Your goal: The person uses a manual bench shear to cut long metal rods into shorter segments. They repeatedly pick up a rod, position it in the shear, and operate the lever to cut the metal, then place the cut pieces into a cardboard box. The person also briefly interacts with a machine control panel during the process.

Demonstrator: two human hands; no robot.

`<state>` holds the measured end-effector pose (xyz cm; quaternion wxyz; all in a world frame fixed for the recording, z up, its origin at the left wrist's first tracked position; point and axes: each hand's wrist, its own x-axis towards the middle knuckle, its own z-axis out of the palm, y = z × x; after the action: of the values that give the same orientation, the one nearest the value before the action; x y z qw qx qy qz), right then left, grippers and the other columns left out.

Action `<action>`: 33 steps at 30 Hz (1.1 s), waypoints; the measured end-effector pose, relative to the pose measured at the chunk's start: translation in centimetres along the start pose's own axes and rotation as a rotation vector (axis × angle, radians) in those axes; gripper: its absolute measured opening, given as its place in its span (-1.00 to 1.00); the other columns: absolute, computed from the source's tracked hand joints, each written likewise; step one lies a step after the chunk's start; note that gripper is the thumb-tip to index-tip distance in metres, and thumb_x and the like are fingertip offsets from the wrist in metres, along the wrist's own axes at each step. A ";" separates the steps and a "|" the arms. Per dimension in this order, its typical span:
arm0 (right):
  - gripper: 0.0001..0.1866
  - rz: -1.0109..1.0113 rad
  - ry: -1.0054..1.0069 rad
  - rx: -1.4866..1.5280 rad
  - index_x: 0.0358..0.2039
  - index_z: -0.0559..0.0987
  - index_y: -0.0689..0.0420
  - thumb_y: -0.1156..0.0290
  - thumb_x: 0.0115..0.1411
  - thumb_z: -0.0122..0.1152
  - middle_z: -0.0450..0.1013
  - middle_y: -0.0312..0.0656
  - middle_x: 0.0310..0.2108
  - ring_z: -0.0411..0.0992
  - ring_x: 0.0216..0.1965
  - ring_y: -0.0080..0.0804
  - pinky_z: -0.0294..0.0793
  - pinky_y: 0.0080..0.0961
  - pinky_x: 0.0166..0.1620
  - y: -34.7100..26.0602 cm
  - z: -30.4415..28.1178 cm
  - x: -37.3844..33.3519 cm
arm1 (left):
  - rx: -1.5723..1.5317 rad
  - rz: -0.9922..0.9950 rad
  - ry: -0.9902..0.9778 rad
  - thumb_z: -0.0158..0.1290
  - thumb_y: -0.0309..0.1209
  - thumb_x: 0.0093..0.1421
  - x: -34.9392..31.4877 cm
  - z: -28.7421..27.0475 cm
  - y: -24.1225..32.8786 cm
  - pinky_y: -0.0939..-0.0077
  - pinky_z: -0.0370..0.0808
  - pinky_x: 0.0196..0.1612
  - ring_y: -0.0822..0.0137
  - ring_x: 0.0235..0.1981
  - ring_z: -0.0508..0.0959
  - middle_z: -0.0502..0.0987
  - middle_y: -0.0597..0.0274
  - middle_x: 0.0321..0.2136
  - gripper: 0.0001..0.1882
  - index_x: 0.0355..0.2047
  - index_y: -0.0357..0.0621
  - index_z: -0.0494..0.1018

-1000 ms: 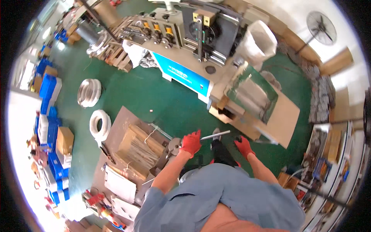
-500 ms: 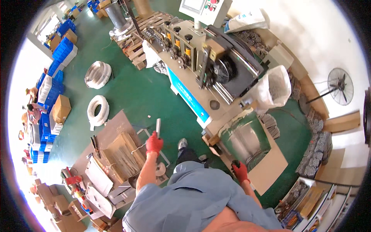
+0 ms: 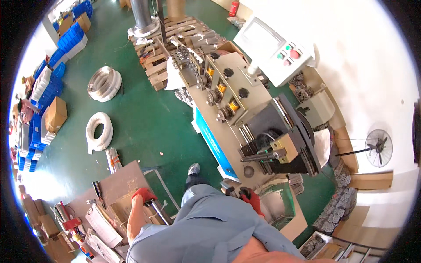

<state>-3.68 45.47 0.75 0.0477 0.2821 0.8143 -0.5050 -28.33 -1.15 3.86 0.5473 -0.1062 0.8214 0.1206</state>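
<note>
My left hand (image 3: 144, 193), in a red glove, is closed over the end of a silver metal bar (image 3: 160, 212). It hangs above the cardboard-topped table (image 3: 127, 177) at my left. My right hand (image 3: 251, 200), in a red glove with dark fingers, is beside the near end of the grey-topped machine (image 3: 210, 111) and the green-rimmed bin (image 3: 291, 206). Its fingers look bent, but they blend with dark parts around them, and I cannot tell whether they hold anything.
The machine carries rollers with yellow springs (image 3: 215, 90) and a control box (image 3: 274, 50). Wire coils (image 3: 100, 131) lie on the green floor. A wooden pallet (image 3: 153, 65) stands at the far end, a fan (image 3: 379, 148) at the right, and bundled metal parts (image 3: 337, 199) line the wall.
The view has shifted nearer the machine. My left hand has come down and back toward the table, and its bar has swung from pointing up to pointing down. My right hand has moved closer to the machine.
</note>
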 end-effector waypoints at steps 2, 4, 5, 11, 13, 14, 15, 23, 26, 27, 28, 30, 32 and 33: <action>-0.58 -0.091 -0.025 -0.095 -0.02 0.51 0.13 0.28 0.10 0.25 0.54 -0.06 -0.22 0.54 -0.22 -0.26 0.49 -0.38 -0.15 -5.2 0.9 3.6 | 0.117 -0.079 -0.179 0.37 -0.04 -0.23 3.0 -1.0 -1.2 0.17 0.56 -0.39 0.23 -0.53 0.60 0.61 0.16 -0.52 -0.55 -0.48 -0.17 0.62; -0.53 -0.111 -0.123 -0.060 0.02 0.49 0.06 0.18 0.11 0.23 0.53 -0.02 -0.19 0.53 -0.20 -0.11 0.49 -0.28 -0.14 -9.7 1.5 6.7 | 0.280 -0.116 -0.304 0.39 0.01 -0.28 8.8 1.1 -6.8 0.22 0.58 -0.28 0.22 -0.37 0.62 0.64 0.20 -0.37 -0.47 -0.39 -0.12 0.64; -0.51 -0.104 -0.134 -0.033 0.03 0.48 0.03 0.13 0.11 0.23 0.53 0.00 -0.17 0.53 -0.20 -0.03 0.49 -0.23 -0.13 -11.2 1.9 8.0 | 0.479 -0.046 -0.206 0.39 0.04 -0.29 7.0 -0.1 -4.5 0.19 0.54 -0.12 0.21 -0.18 0.59 0.62 0.28 -0.19 -0.40 -0.25 -0.01 0.64; -0.51 -0.185 -0.027 -0.172 0.04 0.47 0.13 0.18 0.12 0.20 0.49 0.08 -0.13 0.49 -0.13 -0.01 0.46 -0.26 -0.04 -15.3 3.4 13.0 | 0.636 -0.008 -0.321 0.25 -0.05 -0.12 7.5 -2.9 -1.7 0.19 0.49 0.00 0.15 -0.04 0.55 0.57 0.22 -0.06 -0.49 -0.15 0.05 0.61; -0.52 -0.198 -0.035 -0.146 0.03 0.48 0.12 0.17 0.13 0.19 0.49 0.09 -0.13 0.48 -0.14 0.00 0.46 -0.25 -0.03 -16.3 4.2 15.0 | 0.731 0.052 -0.165 0.16 -0.14 -0.04 7.4 -6.9 2.5 0.17 0.49 0.01 0.14 -0.03 0.55 0.58 0.16 -0.07 -0.58 -0.14 0.05 0.60; -0.54 -0.204 -0.060 -0.144 0.00 0.50 0.12 0.16 0.14 0.18 0.49 0.08 -0.13 0.48 -0.13 -0.01 0.46 -0.24 -0.04 -17.4 4.3 15.7 | 0.635 0.051 -0.170 0.12 -0.11 -0.01 8.4 -8.8 4.4 0.19 0.48 0.03 0.13 -0.01 0.55 0.56 0.09 -0.06 -0.58 -0.15 0.03 0.60; -0.55 -0.206 -0.073 -0.168 -0.01 0.50 0.12 0.16 0.14 0.18 0.50 0.07 -0.14 0.48 -0.14 0.00 0.47 -0.23 -0.04 -18.4 4.8 16.4 | 0.634 0.074 -0.105 0.12 -0.09 -0.01 9.7 -9.9 6.1 0.21 0.49 0.01 0.12 -0.04 0.56 0.58 0.08 -0.09 -0.58 -0.18 0.00 0.61; -0.41 -0.266 0.316 -0.232 0.09 0.44 0.12 0.15 0.06 0.26 0.51 0.07 -0.19 0.50 -0.21 0.02 0.48 -0.23 -0.12 -27.8 5.0 25.8 | 0.247 0.249 0.084 0.12 -0.07 0.02 24.0 -22.7 20.9 0.25 0.54 -0.31 0.22 -0.38 0.62 0.63 0.13 -0.40 -0.61 -0.33 -0.13 0.60; -0.29 -0.216 0.491 -0.308 0.19 0.33 0.16 0.14 0.05 0.28 0.50 0.15 -0.21 0.50 -0.22 0.04 0.48 -0.20 -0.13 -31.2 4.5 30.6 | 0.333 0.348 0.128 0.13 -0.08 0.01 27.8 -29.3 26.3 0.23 0.51 -0.39 0.26 -0.46 0.60 0.62 0.17 -0.46 -0.63 -0.38 -0.14 0.60; -0.27 -0.231 0.552 -0.229 0.21 0.30 0.16 0.16 0.06 0.28 0.51 0.12 -0.29 0.51 -0.27 0.03 0.47 -0.17 -0.19 -33.3 4.2 31.8 | 0.368 0.383 0.138 0.14 -0.08 0.01 29.9 -30.8 26.6 0.22 0.50 -0.42 0.27 -0.48 0.59 0.62 0.18 -0.48 -0.64 -0.40 -0.14 0.61; -0.26 -0.262 0.614 -0.149 0.23 0.27 0.17 0.17 0.07 0.27 0.51 0.09 -0.36 0.51 -0.33 0.02 0.47 -0.15 -0.25 -35.6 3.7 33.2 | 0.248 0.424 0.092 0.14 -0.10 0.01 33.9 -32.4 26.2 0.25 0.50 -0.43 0.28 -0.50 0.59 0.61 0.19 -0.49 -0.66 -0.40 -0.13 0.61; -0.27 -0.339 0.813 -0.365 0.24 0.24 0.16 0.21 0.08 0.25 0.49 0.00 -0.51 0.49 -0.46 0.00 0.45 -0.13 -0.36 -37.2 2.8 36.3 | 0.011 0.518 0.014 0.15 -0.15 0.02 42.5 -36.5 27.2 0.30 0.50 -0.44 0.30 -0.53 0.57 0.59 0.22 -0.53 -0.71 -0.41 -0.11 0.61; -0.25 -0.239 0.851 -0.443 0.27 0.19 0.17 0.27 0.09 0.23 0.49 0.01 -0.49 0.49 -0.46 -0.02 0.44 -0.18 -0.35 -40.0 1.4 38.8 | -0.089 0.627 -0.018 0.14 -0.20 0.03 43.9 -40.1 29.3 0.35 0.50 -0.46 0.34 -0.54 0.57 0.59 0.23 -0.54 -0.75 -0.43 -0.12 0.61; -0.23 -0.180 0.866 -0.483 0.28 0.16 0.17 0.30 0.09 0.23 0.48 0.02 -0.49 0.49 -0.46 -0.03 0.44 -0.21 -0.35 -40.8 0.5 39.8 | -0.138 0.676 -0.042 0.14 -0.23 0.03 44.0 -40.8 30.4 0.37 0.49 -0.47 0.36 -0.54 0.56 0.58 0.23 -0.55 -0.77 -0.44 -0.12 0.60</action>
<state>-57.77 47.86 18.54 -0.2744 0.3752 0.8741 -0.1408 -89.97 12.98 -19.17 0.4847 0.1378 0.7886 0.3523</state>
